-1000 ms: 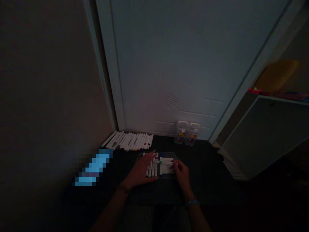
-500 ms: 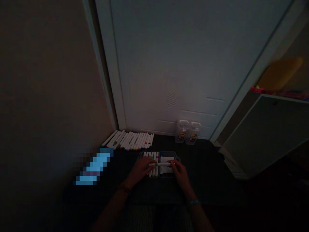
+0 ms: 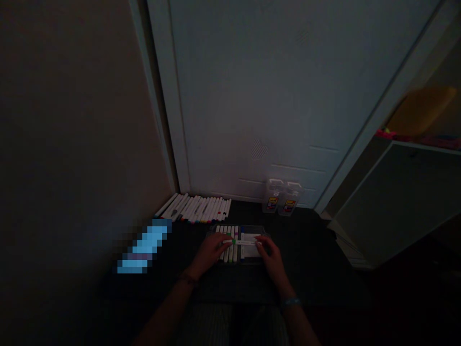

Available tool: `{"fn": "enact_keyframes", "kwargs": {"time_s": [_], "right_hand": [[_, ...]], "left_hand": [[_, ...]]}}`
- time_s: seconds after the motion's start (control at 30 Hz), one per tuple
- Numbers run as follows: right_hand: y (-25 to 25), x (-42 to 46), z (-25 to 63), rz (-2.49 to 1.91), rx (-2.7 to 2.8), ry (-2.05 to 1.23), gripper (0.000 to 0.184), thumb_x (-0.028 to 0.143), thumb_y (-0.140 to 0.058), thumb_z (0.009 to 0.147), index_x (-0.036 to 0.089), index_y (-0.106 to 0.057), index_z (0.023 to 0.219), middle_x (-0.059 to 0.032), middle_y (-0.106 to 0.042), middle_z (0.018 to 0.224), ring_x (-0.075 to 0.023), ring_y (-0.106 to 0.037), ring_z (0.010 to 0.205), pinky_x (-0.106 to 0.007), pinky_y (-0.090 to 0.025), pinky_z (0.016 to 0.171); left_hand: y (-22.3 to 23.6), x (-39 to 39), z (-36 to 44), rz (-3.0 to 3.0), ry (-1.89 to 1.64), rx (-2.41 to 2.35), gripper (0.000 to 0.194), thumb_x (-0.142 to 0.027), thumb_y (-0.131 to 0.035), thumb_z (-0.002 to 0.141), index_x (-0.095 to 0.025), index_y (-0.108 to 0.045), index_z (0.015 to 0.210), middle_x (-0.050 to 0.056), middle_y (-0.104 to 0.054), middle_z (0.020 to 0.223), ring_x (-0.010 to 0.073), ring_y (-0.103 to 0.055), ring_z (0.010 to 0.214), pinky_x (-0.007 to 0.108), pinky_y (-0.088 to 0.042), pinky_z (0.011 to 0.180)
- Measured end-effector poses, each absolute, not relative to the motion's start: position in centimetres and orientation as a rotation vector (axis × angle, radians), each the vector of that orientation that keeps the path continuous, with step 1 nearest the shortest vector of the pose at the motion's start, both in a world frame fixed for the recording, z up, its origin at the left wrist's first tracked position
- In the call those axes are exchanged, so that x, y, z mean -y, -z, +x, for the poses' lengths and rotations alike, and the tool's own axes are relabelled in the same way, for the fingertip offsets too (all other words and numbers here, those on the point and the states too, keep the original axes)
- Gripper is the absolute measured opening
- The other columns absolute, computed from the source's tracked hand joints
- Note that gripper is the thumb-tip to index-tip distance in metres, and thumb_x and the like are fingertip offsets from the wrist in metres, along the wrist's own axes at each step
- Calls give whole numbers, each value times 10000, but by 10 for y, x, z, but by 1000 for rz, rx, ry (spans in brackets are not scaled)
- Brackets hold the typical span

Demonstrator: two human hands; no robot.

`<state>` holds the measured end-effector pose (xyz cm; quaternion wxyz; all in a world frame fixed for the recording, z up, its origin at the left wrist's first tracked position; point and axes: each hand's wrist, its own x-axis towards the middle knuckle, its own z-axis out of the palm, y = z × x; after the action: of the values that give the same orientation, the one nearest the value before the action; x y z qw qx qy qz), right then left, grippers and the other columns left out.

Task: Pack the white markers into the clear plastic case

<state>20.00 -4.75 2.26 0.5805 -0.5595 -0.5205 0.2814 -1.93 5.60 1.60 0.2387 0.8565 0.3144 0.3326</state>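
Note:
A white marker with a green band lies level between my two hands, over an open clear plastic case. My left hand pinches its left end, and my right hand has its fingertips closed on the right end. In the case's left half, several white markers stand side by side, partly covered by my left hand. A blue-capped marker sits at the left edge of the right half, beside a pale flat area.
A row of several white markers lies at the back left of the dark table. Two clear labelled cases stand upright against the white door. A blurred-out bright object is at the left.
The view has shifted slightly. Both hands keep hold of the marker, which is a touch higher over the case.

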Motion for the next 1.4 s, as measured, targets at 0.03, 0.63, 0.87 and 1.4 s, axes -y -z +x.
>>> {"fn": "enact_keyframes", "kwargs": {"time_s": [0.03,0.63,0.87,1.4], "right_hand": [[-22,47,200,-1312,1222,-647,316,450,-559,831,214,-638,1025,-48,-657,1022,-216,-590,932,-307,-456,822],[-20,46,201,-1345,1250,-575,331,457,-555,830,215,-665,1027,-55,-656,1042,-217,-587,931,-322,-450,844],[-20,45,203,-1355,1206,-593,361,483,-546,828,213,-672,1032,-64,-667,1050,-235,-600,957,-359,-457,870],[-26,48,203,-1311,1176,-659,390,495,-502,852,213,-668,1066,-73,-656,1102,-250,-588,1036,-382,-450,908]], "left_hand": [[-16,-56,-19,2344,-911,-860,267,-388,-467,893,-230,-641,1019,37,-661,1059,190,-583,1020,343,-435,933],[-24,-52,-16,2320,-941,-934,262,-387,-483,878,-217,-635,1006,26,-663,1019,184,-599,945,314,-453,864],[-29,-49,-16,2313,-919,-948,269,-393,-484,871,-222,-635,1014,24,-669,1001,185,-602,906,307,-456,835],[-33,-48,-17,2214,-925,-996,314,-438,-430,882,-214,-624,985,18,-631,858,183,-575,820,298,-454,786]]}}
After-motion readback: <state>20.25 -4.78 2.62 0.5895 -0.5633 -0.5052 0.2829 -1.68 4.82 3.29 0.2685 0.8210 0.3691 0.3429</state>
